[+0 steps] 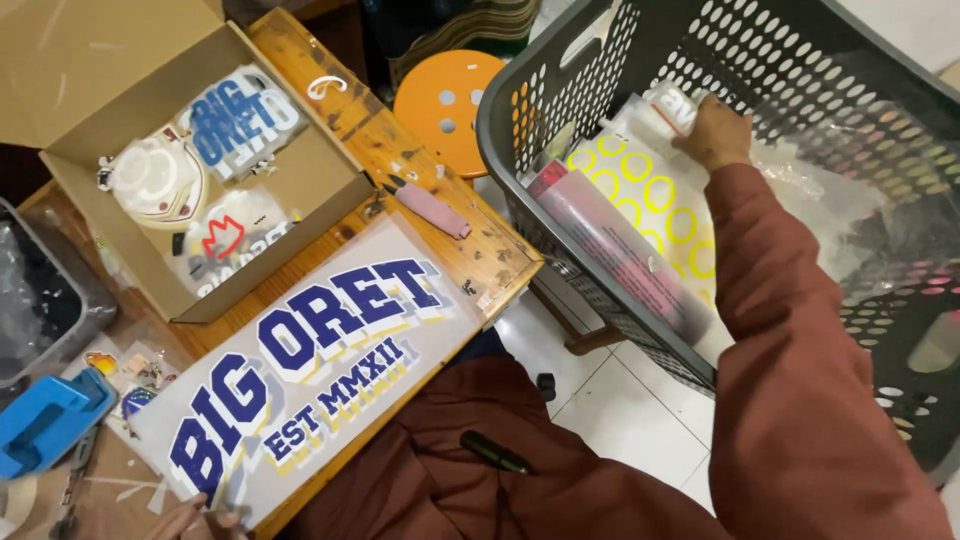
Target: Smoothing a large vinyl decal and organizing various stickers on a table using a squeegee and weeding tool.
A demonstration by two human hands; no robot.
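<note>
1. Fingertips of my left hand press the near edge of the large printed transfer sheet at seven o'clock; only the fingers show, laid flat rather than closed.
2. That sheet, with blue block lettering, lies across the wooden table.
3. At ten o'clock I see an open cardboard box holding smaller lettered prints.
4. A pink cutter lies at twelve.
5. My right hand, at two o'clock, pinches a clear plastic sheet inside the dark grey basket.
</note>
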